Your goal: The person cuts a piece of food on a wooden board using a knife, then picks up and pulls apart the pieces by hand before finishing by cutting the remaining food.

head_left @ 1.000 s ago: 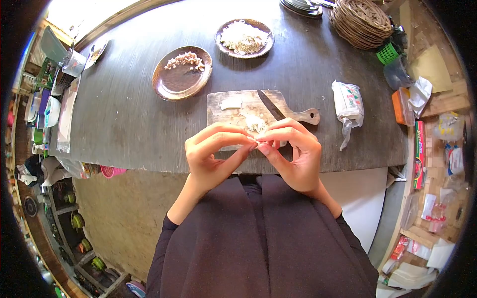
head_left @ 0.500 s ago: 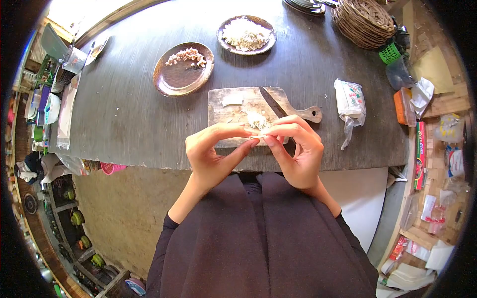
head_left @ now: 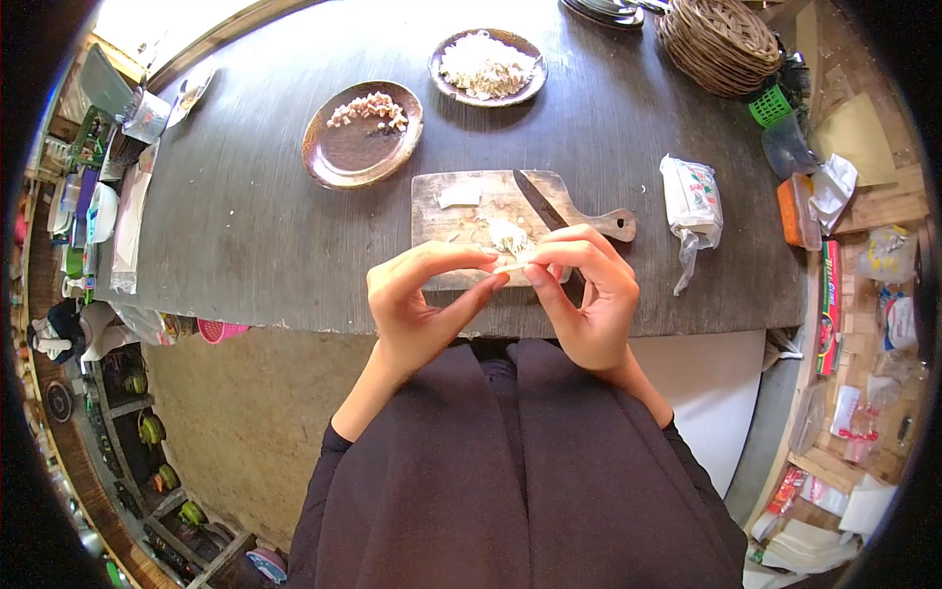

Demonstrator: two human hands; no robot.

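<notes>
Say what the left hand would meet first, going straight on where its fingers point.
The left hand would probably meet the thin pale strip between the hands, then the right hand's fingers; exact depth is unclear.

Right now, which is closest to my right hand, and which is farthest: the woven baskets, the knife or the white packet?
From your right hand:
1. Knife: on the board, just beyond your fingers.
2. White packet: off to the right.
3. Woven baskets: far right corner.
</notes>
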